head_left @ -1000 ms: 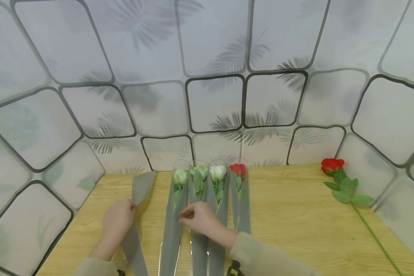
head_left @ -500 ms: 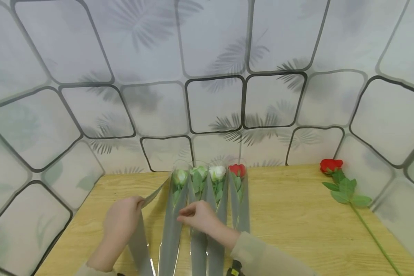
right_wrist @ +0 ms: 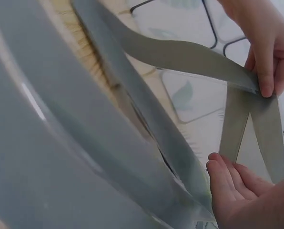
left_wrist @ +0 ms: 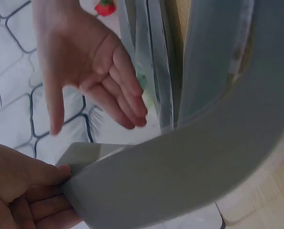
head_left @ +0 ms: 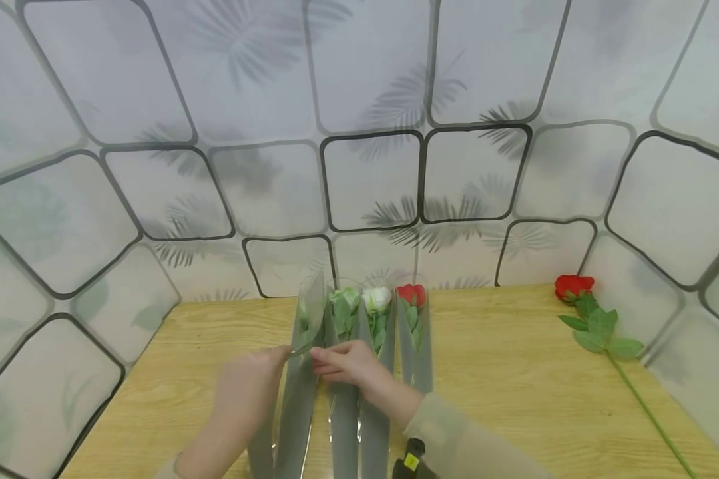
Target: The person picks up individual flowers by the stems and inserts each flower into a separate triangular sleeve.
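My left hand [head_left: 245, 392] pinches the edge of a grey flower sleeve [left_wrist: 180, 186] between thumb and fingers. Its band bends in a wide curve in the left wrist view, and its upper flap [head_left: 313, 303] stands in front of the leftmost wrapped rose, mostly covering it. Close by on the right, my right hand [head_left: 356, 369] has straight fingers and a spread thumb, best seen in the left wrist view. Its fingertips [right_wrist: 216, 160] come right up to the sleeve's edge. Beneath it lie wrapped roses: a pale green one [head_left: 344, 301], a white one [head_left: 377, 299] and a red one [head_left: 411, 294].
A loose red rose [head_left: 574, 287] with a long leafy stem lies at the right side of the wooden table [head_left: 503, 372]. Patterned cloth walls [head_left: 371, 179] stand behind the table and on both sides.
My left hand has carried the grey sleeve rightward, from the left of the wrapped roses to over the leftmost one. My right hand has stayed nearly in place, rising slightly.
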Demonstrator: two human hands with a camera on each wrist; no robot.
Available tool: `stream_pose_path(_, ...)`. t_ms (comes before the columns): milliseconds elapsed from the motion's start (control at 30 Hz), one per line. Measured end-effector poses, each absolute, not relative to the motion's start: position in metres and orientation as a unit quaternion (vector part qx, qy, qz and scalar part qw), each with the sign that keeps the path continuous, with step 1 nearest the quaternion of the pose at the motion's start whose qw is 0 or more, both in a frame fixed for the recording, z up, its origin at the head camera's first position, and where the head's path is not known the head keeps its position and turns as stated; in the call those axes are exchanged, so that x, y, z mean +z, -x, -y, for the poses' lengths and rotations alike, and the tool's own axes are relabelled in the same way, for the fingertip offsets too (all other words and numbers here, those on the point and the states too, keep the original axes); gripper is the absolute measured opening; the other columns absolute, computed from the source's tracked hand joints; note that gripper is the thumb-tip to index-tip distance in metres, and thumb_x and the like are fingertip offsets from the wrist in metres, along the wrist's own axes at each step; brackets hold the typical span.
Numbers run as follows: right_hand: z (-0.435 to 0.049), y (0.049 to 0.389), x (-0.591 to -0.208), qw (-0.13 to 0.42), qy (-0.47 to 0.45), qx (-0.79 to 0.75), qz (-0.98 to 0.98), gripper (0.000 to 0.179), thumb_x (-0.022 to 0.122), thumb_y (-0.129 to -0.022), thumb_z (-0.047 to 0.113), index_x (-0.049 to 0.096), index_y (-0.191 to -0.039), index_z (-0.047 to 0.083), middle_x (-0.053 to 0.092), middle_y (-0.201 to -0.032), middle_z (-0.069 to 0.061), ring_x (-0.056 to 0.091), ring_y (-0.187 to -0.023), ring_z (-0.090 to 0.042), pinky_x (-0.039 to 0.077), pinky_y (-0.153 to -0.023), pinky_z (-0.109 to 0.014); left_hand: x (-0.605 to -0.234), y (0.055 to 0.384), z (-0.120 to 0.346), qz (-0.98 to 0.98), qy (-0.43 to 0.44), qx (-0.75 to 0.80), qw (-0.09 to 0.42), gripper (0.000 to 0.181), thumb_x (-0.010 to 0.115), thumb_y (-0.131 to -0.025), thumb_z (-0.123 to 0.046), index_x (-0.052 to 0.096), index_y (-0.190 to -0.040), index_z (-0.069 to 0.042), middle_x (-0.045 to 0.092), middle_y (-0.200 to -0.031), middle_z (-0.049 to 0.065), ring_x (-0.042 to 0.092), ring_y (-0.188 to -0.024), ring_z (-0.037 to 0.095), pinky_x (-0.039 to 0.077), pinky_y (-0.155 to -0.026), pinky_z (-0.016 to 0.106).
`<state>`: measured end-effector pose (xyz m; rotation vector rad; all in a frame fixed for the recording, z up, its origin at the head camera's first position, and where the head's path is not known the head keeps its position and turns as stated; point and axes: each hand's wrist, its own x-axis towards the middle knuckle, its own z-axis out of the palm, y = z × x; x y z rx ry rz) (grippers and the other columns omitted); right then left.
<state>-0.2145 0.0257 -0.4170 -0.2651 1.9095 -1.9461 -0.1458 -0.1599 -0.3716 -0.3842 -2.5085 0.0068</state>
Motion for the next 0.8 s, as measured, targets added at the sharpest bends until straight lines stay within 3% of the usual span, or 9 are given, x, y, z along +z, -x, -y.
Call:
stream_pose_path(100, -0.030, 0.218, -0.414, 0.207, 0.075, -0.726, -0.652, 0.046, 0.071, -0.104, 0.025, 0.067, -0.126, -0.016, 0.074, -0.124, -0.030, 0.077, -0.115, -0.036, 0.062, -0.101, -0.043, -0.375, 0.143, 0.153, 0.928, 0.189, 0.034, 0.319, 0.032, 0.088, -0.074, 0.007, 0.079, -0.096, -0.015, 0.071, -0.063, -0.003, 0.045, -0.046, 0.003, 0.039, -0.040, 0.018)
stream_pose_path(167, -0.033, 0.221, -0.413, 0.204, 0.064, -0.744, -0.633, 0.048, 0.070, -0.105, 0.024, 0.065, -0.128, -0.017, 0.074, -0.125, -0.030, 0.078, -0.112, -0.032, 0.062, -0.103, -0.042, -0.377, 0.140, 0.151, 0.918, 0.214, 0.035, 0.331, 0.038, 0.089, -0.069, 0.009, 0.079, -0.096, -0.015, 0.078, -0.073, -0.001, 0.060, -0.051, 0.006, 0.049, -0.044, 0.020)
stream_pose_path(300, -0.040, 0.228, -0.411, 0.185, 0.027, -0.778, -0.600, 0.049, 0.069, -0.105, 0.024, 0.063, -0.130, -0.018, 0.078, -0.117, -0.026, 0.079, -0.101, -0.021, 0.062, -0.102, -0.040, -0.382, 0.138, 0.148, 0.907, 0.242, 0.038, 0.342, 0.037, 0.090, -0.068, 0.006, 0.080, -0.098, -0.014, 0.084, -0.091, 0.002, 0.078, -0.068, 0.015, 0.060, -0.055, 0.025)
stream_pose_path(633, -0.067, 0.245, -0.404, 0.110, -0.068, -0.814, -0.567, 0.030, 0.070, -0.103, 0.018, 0.069, -0.114, -0.009, 0.077, -0.080, -0.001, 0.074, -0.075, -0.011, 0.067, -0.084, -0.032, -0.384, 0.141, 0.149, 0.862, 0.362, 0.083, 0.344, 0.036, 0.092, -0.068, -0.002, 0.081, -0.102, -0.010, 0.083, -0.104, 0.002, 0.081, -0.090, 0.018, 0.066, -0.075, 0.031)
stream_pose_path(800, -0.083, 0.251, -0.399, 0.088, -0.093, -0.821, -0.557, 0.017, 0.068, -0.103, 0.013, 0.068, -0.108, -0.004, 0.074, -0.074, 0.004, 0.071, -0.068, -0.007, 0.063, -0.070, -0.022, -0.385, 0.143, 0.154, 0.857, 0.381, 0.092, 0.335, 0.039, 0.094, -0.067, -0.002, 0.082, -0.104, -0.009, 0.083, -0.106, 0.004, 0.081, -0.095, 0.017, 0.066, -0.081, 0.029)
